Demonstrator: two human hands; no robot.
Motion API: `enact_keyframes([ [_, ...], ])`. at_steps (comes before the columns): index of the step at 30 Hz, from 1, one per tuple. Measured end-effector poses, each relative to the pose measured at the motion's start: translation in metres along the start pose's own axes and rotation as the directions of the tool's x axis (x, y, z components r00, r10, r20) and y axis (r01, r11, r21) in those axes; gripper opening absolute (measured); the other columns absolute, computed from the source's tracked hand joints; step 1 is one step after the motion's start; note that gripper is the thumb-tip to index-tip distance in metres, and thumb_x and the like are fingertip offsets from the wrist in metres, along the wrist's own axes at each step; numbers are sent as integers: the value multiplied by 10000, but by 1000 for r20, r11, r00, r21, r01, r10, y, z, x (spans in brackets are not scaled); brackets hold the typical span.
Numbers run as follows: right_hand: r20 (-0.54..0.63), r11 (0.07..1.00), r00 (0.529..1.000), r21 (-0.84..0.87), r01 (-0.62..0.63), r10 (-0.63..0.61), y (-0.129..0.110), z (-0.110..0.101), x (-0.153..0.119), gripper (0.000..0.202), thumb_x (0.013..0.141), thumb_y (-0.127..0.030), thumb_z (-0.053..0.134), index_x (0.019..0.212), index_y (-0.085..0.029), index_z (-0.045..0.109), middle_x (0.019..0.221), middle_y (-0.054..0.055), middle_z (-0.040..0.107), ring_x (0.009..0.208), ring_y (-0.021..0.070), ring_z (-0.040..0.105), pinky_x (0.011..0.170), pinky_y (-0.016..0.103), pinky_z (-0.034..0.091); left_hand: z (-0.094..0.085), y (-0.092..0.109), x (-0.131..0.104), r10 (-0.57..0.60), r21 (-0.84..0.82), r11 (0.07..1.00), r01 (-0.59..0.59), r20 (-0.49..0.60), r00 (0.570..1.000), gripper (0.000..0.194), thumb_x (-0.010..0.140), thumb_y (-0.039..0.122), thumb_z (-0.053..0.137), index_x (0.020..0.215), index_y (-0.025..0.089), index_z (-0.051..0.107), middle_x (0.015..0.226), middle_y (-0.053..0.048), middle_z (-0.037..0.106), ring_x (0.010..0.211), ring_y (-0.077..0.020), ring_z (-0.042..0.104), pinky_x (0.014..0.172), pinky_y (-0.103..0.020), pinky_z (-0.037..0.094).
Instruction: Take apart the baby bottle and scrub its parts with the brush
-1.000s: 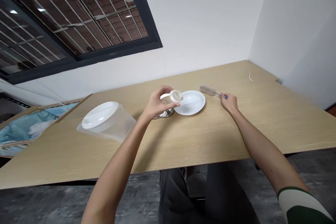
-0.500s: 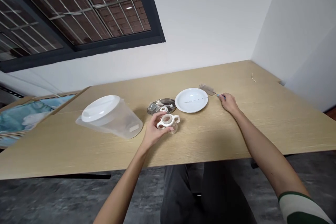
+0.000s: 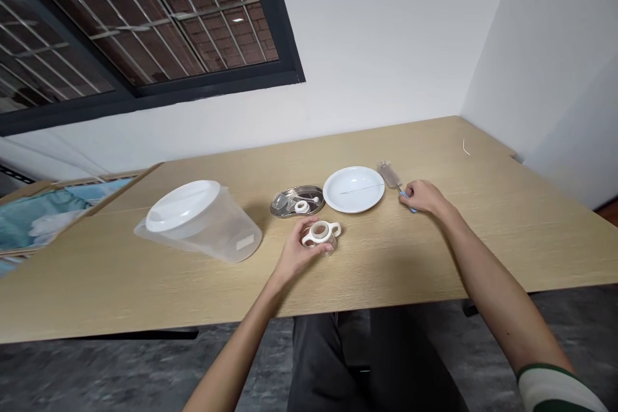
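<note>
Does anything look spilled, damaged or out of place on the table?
A small bent white strip lies alone toward the far right of the table, away from the other things. A thin line, perhaps a wire, crosses the plate. No spill shows.

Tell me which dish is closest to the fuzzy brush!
The round white plate. Its rim is right by the bristles of the brush, while the shiny metal tray is on the plate's other side.
</note>
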State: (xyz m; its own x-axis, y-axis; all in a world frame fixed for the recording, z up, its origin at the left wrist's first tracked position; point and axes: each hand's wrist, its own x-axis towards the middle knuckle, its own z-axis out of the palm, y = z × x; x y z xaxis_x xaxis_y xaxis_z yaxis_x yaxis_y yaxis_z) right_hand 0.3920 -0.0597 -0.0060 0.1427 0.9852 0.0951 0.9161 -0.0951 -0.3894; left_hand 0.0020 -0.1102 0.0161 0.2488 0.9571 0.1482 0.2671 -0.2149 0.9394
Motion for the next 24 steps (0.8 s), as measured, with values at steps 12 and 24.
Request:
enact_keyframes([
  [12,-66,989,998,145,-2,11,-3,0,-2,632,959,-677,335,575,-225,553,611,68,628,600,188,525,597,315,309,2,-11,0,55,25,998,-54,-39,998,734,656,443,884,1254,213,527,1259,-115,672,1180,-282,657,1049,-456,501],
  [24,-369,936,898,336,-110,238,16,31,20,371,1008,-396,276,971,-210,595,895,135,705,824,266,601,734,341,394,-9,-23,-10,313,-3,945,-327,-276,909,485,827,528,756,1180,221,624,1235,-134,686,1167,-273,666,954,-420,546],
])
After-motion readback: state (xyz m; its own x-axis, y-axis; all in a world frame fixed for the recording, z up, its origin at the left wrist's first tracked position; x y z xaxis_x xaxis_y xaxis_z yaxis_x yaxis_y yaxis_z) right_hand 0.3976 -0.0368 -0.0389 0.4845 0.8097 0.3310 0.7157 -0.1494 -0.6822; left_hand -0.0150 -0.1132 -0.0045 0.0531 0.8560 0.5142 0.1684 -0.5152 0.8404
